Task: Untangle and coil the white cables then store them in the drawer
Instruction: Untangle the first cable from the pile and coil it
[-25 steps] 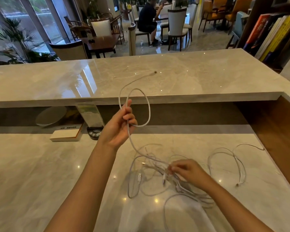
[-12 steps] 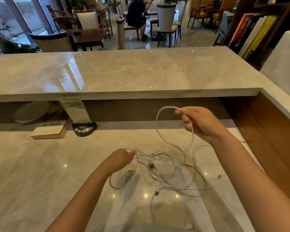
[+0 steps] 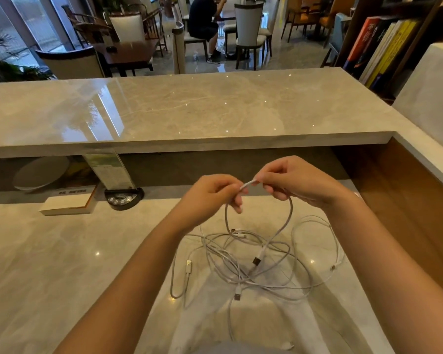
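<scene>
Two hands hold one white cable up in a loop above a tangle of white cables on the marble counter.

Several white cables (image 3: 251, 261) lie knotted together on the lower counter (image 3: 62, 264), their plugs scattered through the heap, one USB plug (image 3: 189, 264) lying apart at the left edge. From this heap a single cable (image 3: 288, 215) rises into a round loop whose top is held between the hands. The left hand (image 3: 210, 198) has its fingers curled round one side of the loop; the right hand (image 3: 292, 185) pinches the cable's white end between thumb and fingertips, the two hands almost touching. Behind them, under the raised counter shelf (image 3: 189, 111), sit a white box (image 3: 67, 204), a black round device (image 3: 123, 199), a clear sign holder (image 3: 110, 169) and a pale dish (image 3: 40, 172).
</scene>
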`<state>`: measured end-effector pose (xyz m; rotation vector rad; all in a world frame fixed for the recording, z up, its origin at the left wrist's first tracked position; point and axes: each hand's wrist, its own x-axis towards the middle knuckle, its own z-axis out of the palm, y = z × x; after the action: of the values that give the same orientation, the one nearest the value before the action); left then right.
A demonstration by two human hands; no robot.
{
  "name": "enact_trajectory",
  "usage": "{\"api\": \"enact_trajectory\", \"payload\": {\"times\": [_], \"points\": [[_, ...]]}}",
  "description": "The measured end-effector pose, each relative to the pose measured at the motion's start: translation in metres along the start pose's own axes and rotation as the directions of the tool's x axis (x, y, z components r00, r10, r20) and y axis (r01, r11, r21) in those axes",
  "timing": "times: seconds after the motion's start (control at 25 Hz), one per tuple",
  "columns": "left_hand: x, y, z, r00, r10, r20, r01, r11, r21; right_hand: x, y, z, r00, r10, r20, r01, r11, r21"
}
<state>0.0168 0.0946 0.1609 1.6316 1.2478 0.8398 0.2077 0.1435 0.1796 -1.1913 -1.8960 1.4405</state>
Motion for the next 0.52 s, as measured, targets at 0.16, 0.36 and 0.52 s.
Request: {"api": "enact_trajectory", "payload": {"times": [0.16,0.36,0.52], "points": [[-0.004,-0.02,-0.016,0.983,-0.185,-0.015,0.115,0.673,-0.731,0.001,0.023,-0.015,0.999,0.009,0.045,-0.009,1.0,-0.002],[-0.017,-0.027,-0.034,0.99,-0.134,-0.037,-0.02,0.125,-0.992,-0.001,0.062,-0.001,0.98,0.183,-0.071,-0.176,0.979,0.105],[-0.012,-0.029,-0.023,0.924,-0.317,-0.215,-0.039,0.482,-0.875,0.0,0.052,0.026,0.972,0.082,-0.219,-0.19,0.821,-0.539]]}}
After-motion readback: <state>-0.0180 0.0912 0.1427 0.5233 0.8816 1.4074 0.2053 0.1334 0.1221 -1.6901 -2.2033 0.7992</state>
